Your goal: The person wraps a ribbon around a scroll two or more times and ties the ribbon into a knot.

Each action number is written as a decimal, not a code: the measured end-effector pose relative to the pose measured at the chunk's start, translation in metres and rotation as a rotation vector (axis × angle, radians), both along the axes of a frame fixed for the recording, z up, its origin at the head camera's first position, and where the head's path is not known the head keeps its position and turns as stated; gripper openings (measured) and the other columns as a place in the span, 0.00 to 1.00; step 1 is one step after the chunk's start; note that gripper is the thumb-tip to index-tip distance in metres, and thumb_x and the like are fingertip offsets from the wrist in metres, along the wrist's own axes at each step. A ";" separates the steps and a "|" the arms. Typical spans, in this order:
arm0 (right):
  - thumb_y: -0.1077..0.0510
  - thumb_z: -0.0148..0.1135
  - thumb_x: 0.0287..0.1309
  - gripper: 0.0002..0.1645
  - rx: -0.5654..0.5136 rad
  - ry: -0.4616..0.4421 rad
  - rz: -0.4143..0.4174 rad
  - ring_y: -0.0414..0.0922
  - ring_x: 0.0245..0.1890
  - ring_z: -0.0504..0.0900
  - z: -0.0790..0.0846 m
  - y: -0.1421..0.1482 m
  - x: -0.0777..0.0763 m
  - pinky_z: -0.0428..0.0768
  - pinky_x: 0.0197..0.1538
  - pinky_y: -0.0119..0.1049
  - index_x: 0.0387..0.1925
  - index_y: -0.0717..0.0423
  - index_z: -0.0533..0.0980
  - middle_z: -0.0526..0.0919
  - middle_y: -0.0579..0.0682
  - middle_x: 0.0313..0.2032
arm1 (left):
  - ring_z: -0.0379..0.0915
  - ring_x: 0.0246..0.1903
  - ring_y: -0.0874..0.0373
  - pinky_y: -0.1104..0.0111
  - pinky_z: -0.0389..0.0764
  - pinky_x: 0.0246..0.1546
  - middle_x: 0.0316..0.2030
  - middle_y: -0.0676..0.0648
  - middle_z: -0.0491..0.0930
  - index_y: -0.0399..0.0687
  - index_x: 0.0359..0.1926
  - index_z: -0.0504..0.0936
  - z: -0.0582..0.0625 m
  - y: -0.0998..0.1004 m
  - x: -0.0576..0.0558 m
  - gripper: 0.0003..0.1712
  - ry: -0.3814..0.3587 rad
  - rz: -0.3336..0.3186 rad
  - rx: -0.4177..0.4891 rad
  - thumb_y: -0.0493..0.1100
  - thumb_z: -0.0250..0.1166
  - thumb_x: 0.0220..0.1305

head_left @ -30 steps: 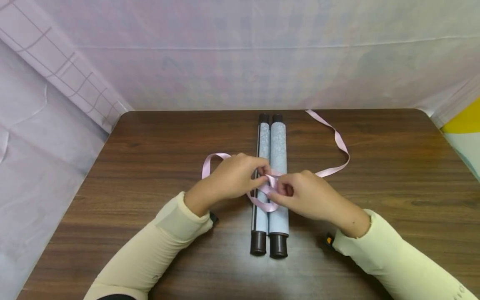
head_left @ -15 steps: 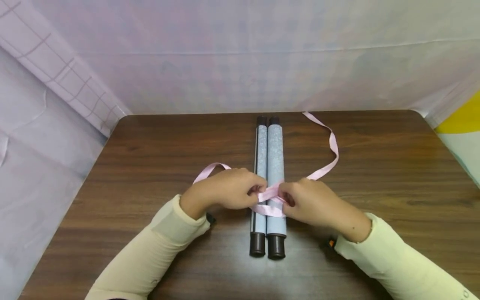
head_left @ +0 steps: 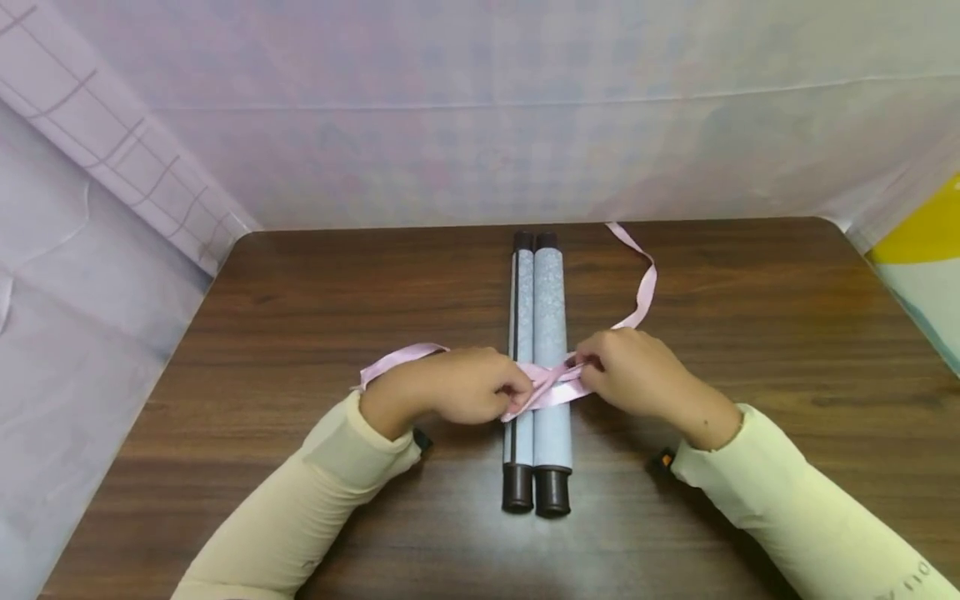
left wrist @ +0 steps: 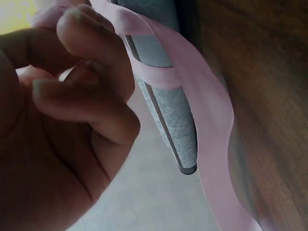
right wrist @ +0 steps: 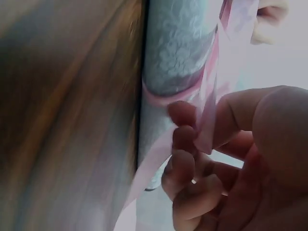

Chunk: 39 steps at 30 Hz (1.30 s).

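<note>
Two light-blue patterned scrolls with dark brown end knobs lie side by side, a thinner left scroll (head_left: 522, 292) and a thicker right scroll (head_left: 551, 300). A pink satin ribbon (head_left: 553, 393) goes around both and crosses over itself on top. My left hand (head_left: 468, 387) pinches one strand at the left scroll's side, fingers curled. On the other side my right hand (head_left: 633, 371) pinches another part between thumb and index finger; in the right wrist view this folded ribbon (right wrist: 208, 110) shows between the fingertips. The ribbon's left stretch (left wrist: 207, 106) trails past the left hand.
The scrolls lie on a brown wood-grain table (head_left: 337, 292). A loose ribbon tail (head_left: 647, 287) runs to the table's back edge. Pale fabric (head_left: 480, 125) hangs behind, with a yellow patch (head_left: 918, 221) at the far right.
The open ribbon loop over the scrolls has been drawn into a tighter crossing. My right hand has moved up and right; my left hand has come slightly down. The right tail has shifted left.
</note>
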State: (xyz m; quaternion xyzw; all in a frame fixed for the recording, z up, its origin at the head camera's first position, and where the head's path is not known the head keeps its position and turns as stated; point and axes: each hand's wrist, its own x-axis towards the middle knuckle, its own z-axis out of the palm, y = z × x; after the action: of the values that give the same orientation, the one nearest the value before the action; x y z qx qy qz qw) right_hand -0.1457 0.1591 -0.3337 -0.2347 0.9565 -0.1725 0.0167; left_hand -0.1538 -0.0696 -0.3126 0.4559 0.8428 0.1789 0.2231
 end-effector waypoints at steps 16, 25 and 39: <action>0.65 0.59 0.45 0.05 -0.172 0.009 -0.032 0.39 0.12 0.65 -0.002 0.013 -0.020 0.65 0.16 0.33 0.26 0.54 0.79 0.72 0.45 0.13 | 0.62 0.15 0.64 0.74 0.63 0.14 0.15 0.55 0.71 0.55 0.18 0.73 0.009 -0.024 -0.011 0.17 0.157 0.373 0.008 0.55 0.69 0.52; 0.63 0.63 0.48 0.03 -0.193 0.005 -0.019 0.39 0.17 0.72 -0.008 0.017 -0.026 0.73 0.20 0.34 0.28 0.56 0.78 0.80 0.47 0.19 | 0.68 0.17 0.63 0.71 0.70 0.16 0.20 0.56 0.75 0.56 0.49 0.73 0.005 -0.047 -0.015 0.19 0.179 0.330 -0.053 0.46 0.65 0.56; 0.60 0.65 0.47 0.02 -0.205 0.027 -0.035 0.39 0.16 0.71 -0.010 0.014 -0.028 0.71 0.20 0.35 0.26 0.53 0.78 0.79 0.46 0.19 | 0.65 0.19 0.59 0.66 0.67 0.19 0.20 0.52 0.73 0.50 0.37 0.80 0.003 -0.127 -0.024 0.07 0.145 0.467 -0.113 0.40 0.65 0.55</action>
State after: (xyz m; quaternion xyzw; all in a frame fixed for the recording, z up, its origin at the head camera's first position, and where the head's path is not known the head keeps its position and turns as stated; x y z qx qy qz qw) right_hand -0.1739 0.1729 -0.3437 -0.2206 0.9380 -0.2665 -0.0235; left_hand -0.1774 -0.1969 -0.3099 0.2473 0.9478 0.1448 0.1398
